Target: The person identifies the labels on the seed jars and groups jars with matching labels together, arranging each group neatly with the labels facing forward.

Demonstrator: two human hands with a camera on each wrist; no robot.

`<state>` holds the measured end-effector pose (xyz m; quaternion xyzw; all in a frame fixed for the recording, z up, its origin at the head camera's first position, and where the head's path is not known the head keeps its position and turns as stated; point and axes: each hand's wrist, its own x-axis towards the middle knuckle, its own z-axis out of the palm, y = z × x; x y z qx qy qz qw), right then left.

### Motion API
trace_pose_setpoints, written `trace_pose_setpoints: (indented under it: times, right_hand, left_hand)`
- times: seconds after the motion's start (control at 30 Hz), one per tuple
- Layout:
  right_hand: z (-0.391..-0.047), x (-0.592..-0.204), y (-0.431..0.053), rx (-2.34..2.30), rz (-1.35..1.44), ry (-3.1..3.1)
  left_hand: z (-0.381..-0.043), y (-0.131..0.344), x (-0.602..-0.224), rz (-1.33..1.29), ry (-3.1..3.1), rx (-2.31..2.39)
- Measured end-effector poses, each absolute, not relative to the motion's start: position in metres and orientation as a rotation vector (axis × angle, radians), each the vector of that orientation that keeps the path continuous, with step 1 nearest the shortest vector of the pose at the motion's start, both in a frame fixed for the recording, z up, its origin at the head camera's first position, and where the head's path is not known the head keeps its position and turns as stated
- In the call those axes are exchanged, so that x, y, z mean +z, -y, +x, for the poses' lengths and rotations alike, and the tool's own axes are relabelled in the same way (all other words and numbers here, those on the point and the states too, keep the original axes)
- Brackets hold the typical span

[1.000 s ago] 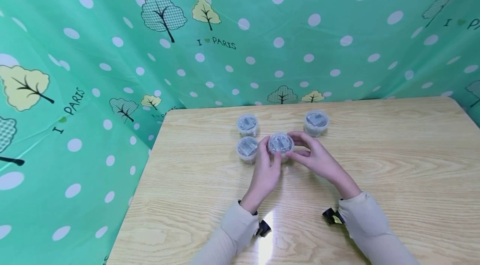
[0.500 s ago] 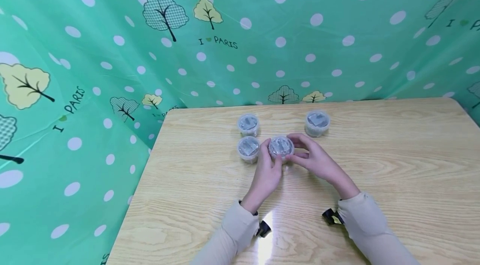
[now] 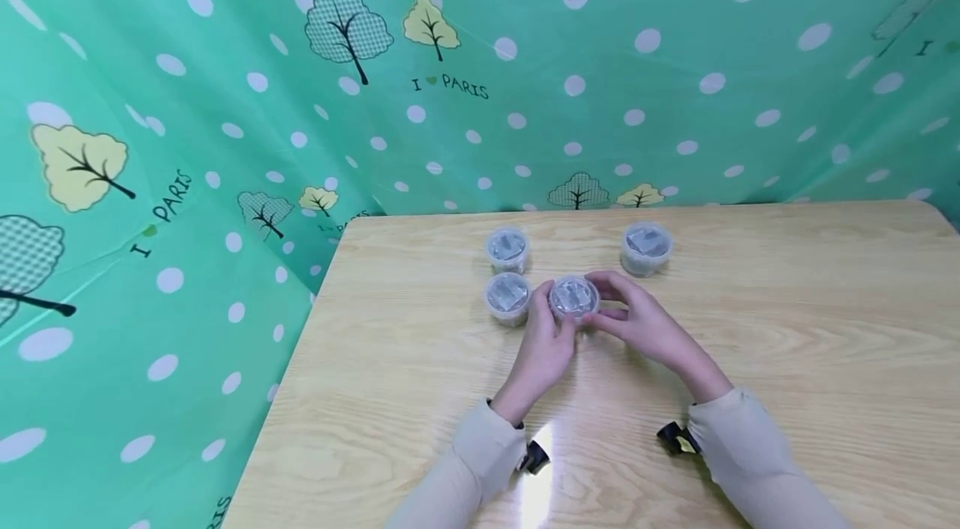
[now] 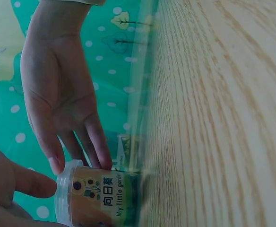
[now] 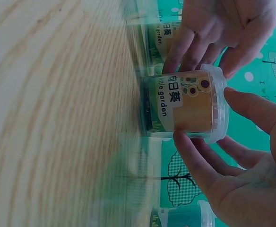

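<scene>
Both hands hold one clear plastic cup (image 3: 574, 296) with a translucent lid and a grey packet visible through its top. In the right wrist view this seed-kit cup (image 5: 190, 106) has a brown and green label with flowers and "little garden", and its base appears to meet the table. My left hand (image 3: 542, 346) has its fingers along the cup's left side and its thumb near the lid. From the right, my right hand (image 3: 656, 329) pinches the cup, thumb at the lid's front edge and fingers on the side. Close by on the left stands a matching cup (image 3: 508, 299).
Behind that left cup is another lidded cup (image 3: 507, 250). One more cup (image 3: 647, 249) stands at the back right, beyond my right hand. The wooden table (image 3: 390, 362) ends at a green dotted curtain (image 3: 450, 146) behind and to the left.
The held cup has shifted slightly down or toward me, both hands keeping their hold. The head view has turned a little, so the whole scene sits farther right. The other cups stay in place.
</scene>
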<state>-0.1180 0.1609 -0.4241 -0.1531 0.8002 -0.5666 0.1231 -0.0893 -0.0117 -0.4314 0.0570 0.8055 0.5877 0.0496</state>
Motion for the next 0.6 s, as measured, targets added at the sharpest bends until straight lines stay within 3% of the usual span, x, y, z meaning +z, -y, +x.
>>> trace_pose_setpoints:
  times: [0.6]
  right_hand:
    - [-0.112,-0.409,-0.162,-1.556,-0.545,-2.571]
  left_hand:
    - [-0.089,0.013,-0.422,0.151,-2.515,1.689]
